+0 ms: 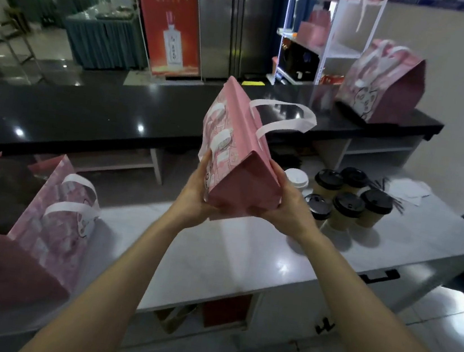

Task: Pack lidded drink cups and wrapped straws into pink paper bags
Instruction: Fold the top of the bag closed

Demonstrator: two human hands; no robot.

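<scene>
Pink bag [239, 153] w/ cartoon print gripped by left hand [197, 192] & right hand [288, 207], red banner [169, 17] w/ Chinese lettering

The white worktop [244, 254] carries a cluster of paper cups [348, 201] with black lids at its far right. Just left of the cups stands one white-lidded cup [296, 178]. Behind the cups lie dark wrapped straws [386, 185]. Far left of the cups stands a pink bag [58, 212].
</scene>
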